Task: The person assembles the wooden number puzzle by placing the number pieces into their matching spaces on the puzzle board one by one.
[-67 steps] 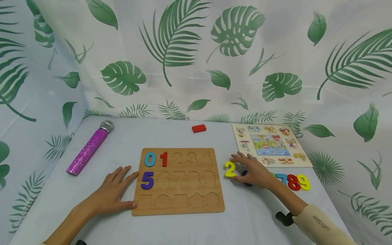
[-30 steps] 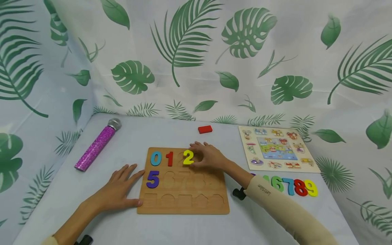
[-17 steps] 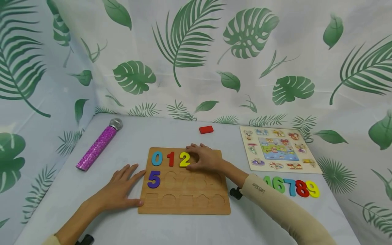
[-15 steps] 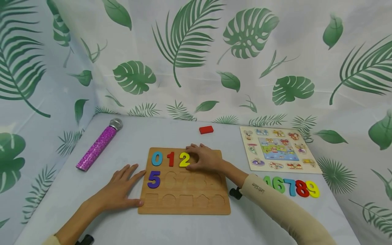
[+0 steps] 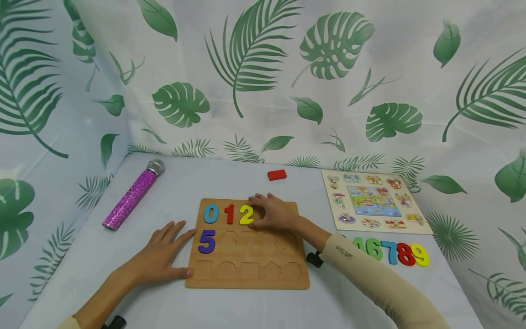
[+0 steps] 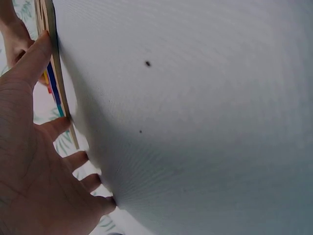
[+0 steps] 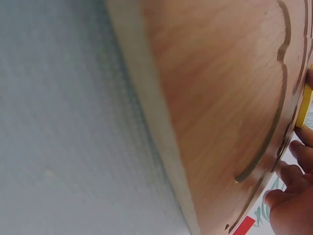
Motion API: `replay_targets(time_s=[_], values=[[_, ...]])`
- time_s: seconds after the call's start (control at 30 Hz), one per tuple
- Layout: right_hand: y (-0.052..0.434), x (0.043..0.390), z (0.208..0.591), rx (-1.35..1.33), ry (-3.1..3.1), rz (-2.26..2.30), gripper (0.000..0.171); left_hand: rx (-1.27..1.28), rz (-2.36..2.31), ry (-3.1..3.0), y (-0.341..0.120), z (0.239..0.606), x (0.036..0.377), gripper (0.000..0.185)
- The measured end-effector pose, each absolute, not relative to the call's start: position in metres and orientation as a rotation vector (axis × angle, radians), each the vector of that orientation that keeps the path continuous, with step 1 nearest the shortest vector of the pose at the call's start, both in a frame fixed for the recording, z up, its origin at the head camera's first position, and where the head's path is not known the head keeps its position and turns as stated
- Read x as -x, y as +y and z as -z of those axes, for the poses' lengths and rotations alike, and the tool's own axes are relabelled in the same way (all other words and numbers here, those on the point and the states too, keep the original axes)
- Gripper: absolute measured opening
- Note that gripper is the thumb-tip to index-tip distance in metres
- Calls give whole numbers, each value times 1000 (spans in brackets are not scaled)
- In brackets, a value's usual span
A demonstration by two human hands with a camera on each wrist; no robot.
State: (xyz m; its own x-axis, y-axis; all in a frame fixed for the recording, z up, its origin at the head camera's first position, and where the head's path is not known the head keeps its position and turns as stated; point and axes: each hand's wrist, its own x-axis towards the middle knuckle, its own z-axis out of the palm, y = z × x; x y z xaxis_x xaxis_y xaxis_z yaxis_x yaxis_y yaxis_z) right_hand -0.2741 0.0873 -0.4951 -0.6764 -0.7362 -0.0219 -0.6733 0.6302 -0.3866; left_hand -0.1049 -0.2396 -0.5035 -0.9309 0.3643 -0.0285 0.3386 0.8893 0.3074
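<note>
A wooden number puzzle board [image 5: 246, 276] lies on the white cloth. A blue 0 [image 5: 211, 213] and a red 1 [image 5: 229, 214] sit in its top row, with a purple 5 [image 5: 207, 241] below. My right hand [image 5: 275, 214] pinches a yellow number 2 [image 5: 246, 214] at the top row, just right of the 1. In the right wrist view, thumb and finger sit on either side of the yellow piece [image 7: 304, 108]. My left hand [image 5: 158, 256] lies spread at the board's left edge, its thumb and forefinger touching that side.
Right of the board, a row of loose numbers includes a green 6 [image 5: 374, 249], blue 7 [image 5: 389, 252], red 8 [image 5: 406, 254] and yellow 9 [image 5: 420, 254]; my sleeve partly covers it. Behind are a picture puzzle [image 5: 334, 201], a red block [image 5: 277, 174] and a glittery pink microphone [image 5: 131, 197].
My right hand has carried the yellow 2 leftward from the cloth onto the board's top row, then shifted it slightly left beside the 1. The left hand has stayed at the board's edge.
</note>
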Motion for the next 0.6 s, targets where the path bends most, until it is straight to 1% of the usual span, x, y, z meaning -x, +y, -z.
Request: replay_targets(time_s=[0.6], values=[[86,272,491,1133,2692,488,70,-537,-454,2977,-239,504,105,100]])
